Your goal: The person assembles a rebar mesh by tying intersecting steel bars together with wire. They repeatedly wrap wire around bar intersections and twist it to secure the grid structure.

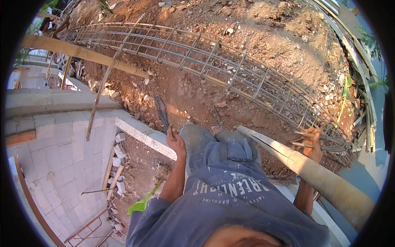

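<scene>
My left hand (pixel 176 142) is closed on the lower end of a bundle of thin dark tie wire (pixel 161 110), which points up and away beside my left knee. In my right hand (pixel 314 145) are metal pincers (pixel 336 144), their handles in the fingers and their head turned to the right. That hand is near the right end of a long rebar cage (pixel 214 61), made of lengthwise bars with square stirrups. The cage curves across the picture in front of me, over the soil. I cannot tell whether the pincers touch it.
A thick bamboo pole (pixel 312 173) slants between my body and right hand. Another bamboo pole (pixel 82 52) and a thin stick (pixel 101 88) cross the cage at left. A pale block wall (pixel 61 152) drops away at left. Rough soil (pixel 263 24) rises beyond the cage.
</scene>
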Motion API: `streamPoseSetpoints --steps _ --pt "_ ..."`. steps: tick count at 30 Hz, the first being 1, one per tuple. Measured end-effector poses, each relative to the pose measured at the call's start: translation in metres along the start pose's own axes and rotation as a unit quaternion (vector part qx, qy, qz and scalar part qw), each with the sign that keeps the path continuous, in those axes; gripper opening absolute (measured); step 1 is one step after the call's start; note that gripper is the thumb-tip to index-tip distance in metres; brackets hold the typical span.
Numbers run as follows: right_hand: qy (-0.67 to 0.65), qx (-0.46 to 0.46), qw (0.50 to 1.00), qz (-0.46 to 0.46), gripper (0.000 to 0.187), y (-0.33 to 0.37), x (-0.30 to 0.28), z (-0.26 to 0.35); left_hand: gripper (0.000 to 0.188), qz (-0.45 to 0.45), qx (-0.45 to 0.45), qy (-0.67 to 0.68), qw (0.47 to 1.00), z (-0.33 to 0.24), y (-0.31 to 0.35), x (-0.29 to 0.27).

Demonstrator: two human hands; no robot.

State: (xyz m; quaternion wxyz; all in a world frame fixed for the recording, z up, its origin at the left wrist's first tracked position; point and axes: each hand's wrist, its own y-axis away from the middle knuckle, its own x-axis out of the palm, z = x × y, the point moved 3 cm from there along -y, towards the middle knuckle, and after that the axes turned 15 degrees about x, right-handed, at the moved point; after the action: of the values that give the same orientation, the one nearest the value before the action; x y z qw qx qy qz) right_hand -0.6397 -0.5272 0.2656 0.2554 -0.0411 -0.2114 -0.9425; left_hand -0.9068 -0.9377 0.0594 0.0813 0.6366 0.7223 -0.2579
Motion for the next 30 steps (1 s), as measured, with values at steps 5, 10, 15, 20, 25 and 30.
streamPoseSetpoints --steps 5,10,15,20,25,30 --pt "0.138 0.037 0.892 -0.428 0.021 0.026 -0.090 -0.087 0.024 0.129 0.105 -0.012 0.986 -0.008 -0.088 0.060" --pt "0.344 0.314 0.732 -0.497 0.032 0.124 -0.078 -0.238 0.022 0.177 0.219 0.025 0.959 0.027 -0.191 0.090" --pt "0.346 0.493 0.744 -0.288 0.050 0.107 0.128 -0.267 0.023 0.209 0.245 -0.007 0.947 0.071 -0.296 0.053" --pt "0.390 0.283 0.815 -0.321 0.057 -0.043 0.209 -0.233 0.023 0.303 0.262 -0.036 0.915 0.078 -0.344 0.034" --pt "0.515 0.308 0.715 -0.358 0.066 -0.135 0.203 -0.232 0.024 0.381 0.231 -0.046 0.894 0.070 -0.358 0.045" --pt "0.531 0.330 0.704 -0.336 0.075 -0.155 0.184 -0.277 0.027 0.335 0.199 0.009 0.921 0.059 -0.350 0.042"
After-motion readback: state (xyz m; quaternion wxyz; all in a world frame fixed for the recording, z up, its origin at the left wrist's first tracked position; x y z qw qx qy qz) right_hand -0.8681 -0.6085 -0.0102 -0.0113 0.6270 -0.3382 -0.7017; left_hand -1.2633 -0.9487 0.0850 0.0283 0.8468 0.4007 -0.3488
